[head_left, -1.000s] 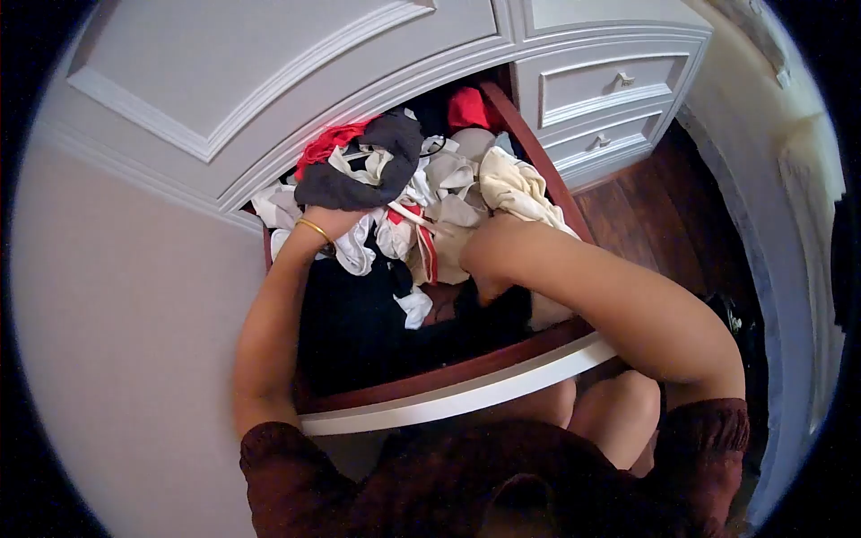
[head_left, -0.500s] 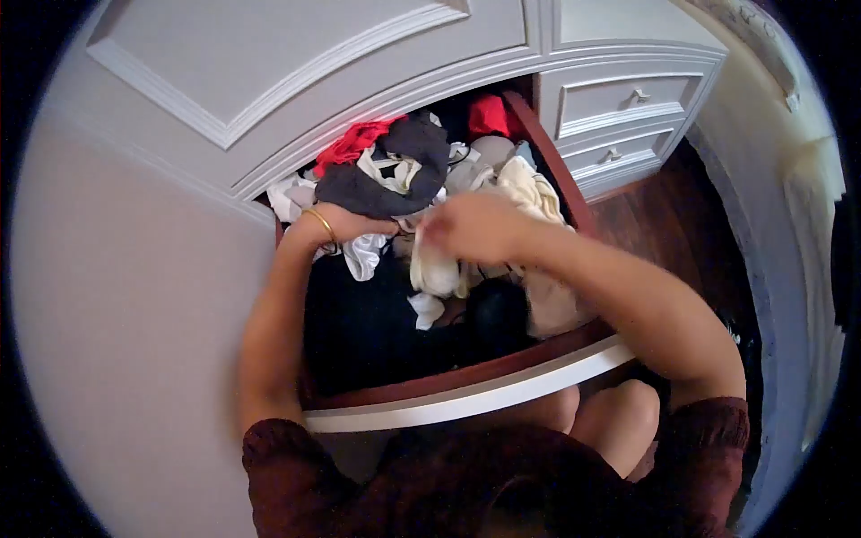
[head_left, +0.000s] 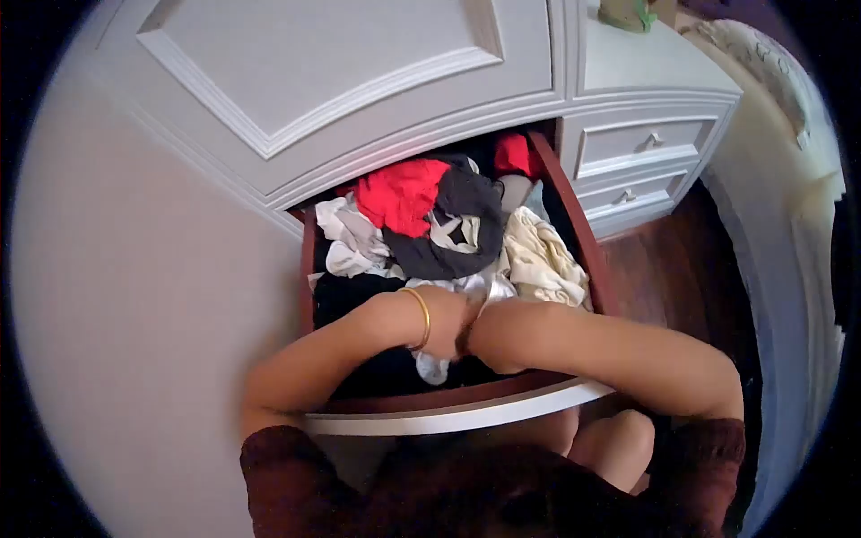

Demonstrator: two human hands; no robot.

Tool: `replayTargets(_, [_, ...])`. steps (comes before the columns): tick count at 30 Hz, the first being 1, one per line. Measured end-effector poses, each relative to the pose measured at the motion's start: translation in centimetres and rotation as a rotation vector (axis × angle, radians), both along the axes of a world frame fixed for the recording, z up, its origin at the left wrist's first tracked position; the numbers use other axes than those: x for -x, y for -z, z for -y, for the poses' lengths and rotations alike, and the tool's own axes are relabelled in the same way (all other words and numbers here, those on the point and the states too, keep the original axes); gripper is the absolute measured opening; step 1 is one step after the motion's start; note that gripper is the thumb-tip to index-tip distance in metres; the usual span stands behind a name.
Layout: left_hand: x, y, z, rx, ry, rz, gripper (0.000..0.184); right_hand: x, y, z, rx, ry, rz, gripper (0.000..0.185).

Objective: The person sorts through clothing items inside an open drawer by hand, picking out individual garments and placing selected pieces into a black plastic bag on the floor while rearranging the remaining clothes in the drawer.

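My left hand (head_left: 446, 321), below a gold bangle (head_left: 422, 316), is in the open drawer (head_left: 574, 202), close to my right hand (head_left: 499, 334). Both sets of fingers are blurred or hidden, and what they hold cannot be made out. Just beyond them lie white cloth (head_left: 492, 287) and a dark grey garment (head_left: 448, 260) curled in a ring. A red garment (head_left: 404, 193) rests at its left, over part of it. Cream cloth (head_left: 542, 255) is bunched at the right. A small white piece (head_left: 432, 368) shows below my left hand.
A white cabinet (head_left: 341, 54) rises behind the drawer. Two small closed drawers (head_left: 647, 139) are at the right, beside dark wooden floor (head_left: 650, 269) and a bed's edge (head_left: 762, 233). A second red item (head_left: 516, 155) lies at the drawer's back right corner.
Both hands have come together near the drawer's front. The red garment is spread wider at the left of the grey one. The view has shifted, showing more of the cabinet.
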State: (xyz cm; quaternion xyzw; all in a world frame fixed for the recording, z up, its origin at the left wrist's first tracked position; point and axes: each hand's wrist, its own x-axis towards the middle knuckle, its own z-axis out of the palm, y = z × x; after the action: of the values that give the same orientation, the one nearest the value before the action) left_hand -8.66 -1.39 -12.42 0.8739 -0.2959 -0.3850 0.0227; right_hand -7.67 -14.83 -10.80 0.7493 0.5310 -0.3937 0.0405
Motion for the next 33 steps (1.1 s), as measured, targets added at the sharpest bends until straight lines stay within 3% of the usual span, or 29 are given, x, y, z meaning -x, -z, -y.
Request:
replayTargets(2, [0.2,-4.6,0.3,-0.068,0.029,0.052,0.05,0.1,-3.4,1.9,-0.056,0.086,-0.01,0.021])
replayTargets(3, [0.2,-6.4,-0.2,-0.105,0.045,0.071,0.053,-0.7,-4.8,3.4,-0.275,0.084,-0.057,0.025])
replayTargets(4, [-0.4,-6.8,-2.0,0.091,-0.083,0.207,0.056,-2.2,-5.1,4.0,-0.416,0.122,-0.137,0.023])
replayTargets(5, [-1.2,-7.3,-4.0,0.286,-0.209,0.345,0.059,-3.8,-4.1,4.7,-0.605,0.217,0.01,0.019])
replayTargets(7, [-2.4,-9.5,-5.3,-0.101,-0.587,0.676,0.059,-6.5,-3.5,4.7,-0.69,0.539,0.346,0.024])
replayTargets(9, [-2.2,-6.9,-8.0,-0.154,-0.603,0.754,0.062,-8.4,-0.6,5.0,-0.999,0.6,0.518,0.035])
replayTargets(10, [-2.2,-4.2,-9.5,-0.178,-0.613,0.787,0.063,-8.9,1.6,4.6,-1.007,0.428,0.649,0.037])
replayTargets(11, [-2.4,-2.1,-9.4,-0.181,-0.357,0.709,0.053,-8.6,3.2,4.4,-1.005,0.252,0.773,0.039])
replayTargets(12, [-2.6,0.0,-9.4,-0.157,-0.108,0.635,0.044,-7.2,3.8,4.0,-0.647,0.194,0.65,0.043])
replayTargets(13, [-2.1,4.5,-10.5,-0.058,-0.059,0.604,0.028,-5.8,4.0,3.1,-0.204,0.01,0.61,0.045])
replayTargets(14, [-1.0,3.8,-7.0,-0.28,-0.109,0.331,0.027,-4.6,5.0,2.7,-0.152,-0.042,0.607,0.044])
replayTargets(15, [-0.2,4.9,-6.1,-0.381,0.128,0.163,0.031,-3.9,5.2,2.4,-0.096,-0.094,0.601,0.044])
replayTargets(16, [0.3,5.6,-5.7,-0.382,0.119,0.144,0.03,-4.4,5.2,2.6,-0.057,-0.1,0.532,0.043])
replayTargets(21, [-3.4,9.3,-7.3,-0.004,-0.159,0.728,0.028,-5.3,4.7,3.9,-0.118,0.006,0.491,0.038])
replayTargets(24, [-4.8,9.9,-8.6,0.109,-0.223,0.85,0.028,-6.4,4.0,5.0,-0.221,0.113,0.461,0.04])
replayTargets(27, [-3.1,4.7,-7.4,-0.228,-0.235,0.678,0.033,-6.3,2.7,6.3,-0.421,0.186,0.474,0.039])
replayTargets(28, [-2.6,5.0,-8.4,-0.214,-0.199,0.687,0.034,-5.9,1.9,6.6,-0.515,0.2,0.487,0.038])
replayTargets(31, [-0.9,2.9,-9.7,-0.288,-0.222,0.608,0.04,-4.6,-2.9,8.2,-0.256,0.417,0.385,0.032])
replayTargets(33, [0.0,-6.5,-5.6,-0.484,-0.393,0.436,0.045,-4.1,-3.7,8.5,0.015,0.363,0.333,0.026])
